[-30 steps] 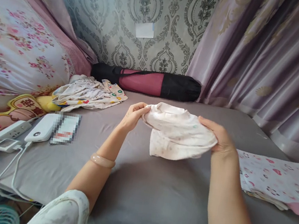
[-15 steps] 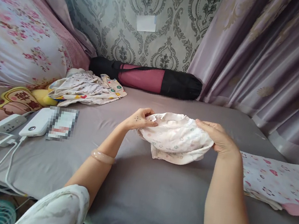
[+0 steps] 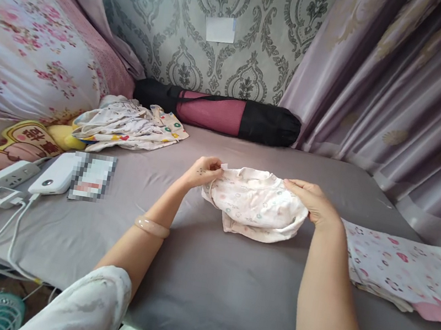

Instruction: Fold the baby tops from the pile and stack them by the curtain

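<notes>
The small printed garment [image 3: 256, 204], turned print-outward since a second ago so that its pattern is exposed, is gripped at opposite sides by the left hand [image 3: 202, 173] and right hand [image 3: 312, 200], between the near and far edges of the bed [image 3: 210, 280].

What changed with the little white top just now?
The white top moved a little down, away from the rolled bag, and its print shows more clearly. The left grip and right grip keep hold; nothing was let go. The rolled bag and folded cloth stayed put.
</notes>
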Motion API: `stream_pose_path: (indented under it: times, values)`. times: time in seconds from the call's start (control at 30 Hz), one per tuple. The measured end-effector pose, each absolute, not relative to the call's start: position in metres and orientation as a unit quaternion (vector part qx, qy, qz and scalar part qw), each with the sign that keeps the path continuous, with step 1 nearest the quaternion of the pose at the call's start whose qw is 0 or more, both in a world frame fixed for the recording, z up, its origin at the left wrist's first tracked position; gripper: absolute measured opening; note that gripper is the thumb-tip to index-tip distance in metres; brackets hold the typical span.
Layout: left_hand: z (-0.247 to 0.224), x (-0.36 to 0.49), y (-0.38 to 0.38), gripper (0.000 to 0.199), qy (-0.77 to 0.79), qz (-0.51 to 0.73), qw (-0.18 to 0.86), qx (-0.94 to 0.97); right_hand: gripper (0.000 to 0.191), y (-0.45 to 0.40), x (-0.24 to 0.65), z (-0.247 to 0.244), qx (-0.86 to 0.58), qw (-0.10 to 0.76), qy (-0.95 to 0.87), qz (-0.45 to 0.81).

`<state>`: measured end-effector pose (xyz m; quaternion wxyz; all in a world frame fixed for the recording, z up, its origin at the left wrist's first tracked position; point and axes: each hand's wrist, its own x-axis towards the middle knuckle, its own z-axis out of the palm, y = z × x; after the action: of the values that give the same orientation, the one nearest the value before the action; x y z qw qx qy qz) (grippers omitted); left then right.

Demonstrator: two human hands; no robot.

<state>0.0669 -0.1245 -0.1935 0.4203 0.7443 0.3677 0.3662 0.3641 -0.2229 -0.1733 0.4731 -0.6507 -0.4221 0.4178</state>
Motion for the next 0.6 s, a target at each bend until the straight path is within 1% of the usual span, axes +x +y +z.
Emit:
stream_pose_path:
  times: [0.13, 0.23, 0.33, 0.43, 0.53, 0.6]
  values:
    - [-0.198, 0.066, -0.121, 0.017, 0.413, 0.373, 0.373, 0.743, 0.034, -0.222, 0.357, -0.172, -0.654, 0.47, -0.46, 0.374]
    - [-0.198, 0.068, -0.12, 0.013, 0.45, 0.402, 0.396, 0.692, 0.031, -0.223, 0.348, -0.169, -0.649, 0.466, -0.513, 0.314]
    - [-0.186, 0.066, -0.124, 0.01, 0.461, 0.429, 0.425, 0.651, 0.029, -0.225, 0.341, -0.162, -0.629, 0.451, -0.565, 0.285]
    - [-0.164, 0.055, -0.132, 0.016, 0.422, 0.439, 0.431, 0.666, 0.027, -0.228, 0.334, -0.148, -0.602, 0.437, -0.609, 0.276]
    - [-0.14, 0.037, -0.141, 0.027, 0.363, 0.423, 0.436, 0.706, 0.025, -0.233, 0.327, -0.126, -0.59, 0.415, -0.641, 0.262]
    - [-0.126, 0.025, -0.148, 0.033, 0.332, 0.414, 0.429, 0.731, 0.027, -0.238, 0.321, -0.11, -0.593, 0.402, -0.651, 0.252]
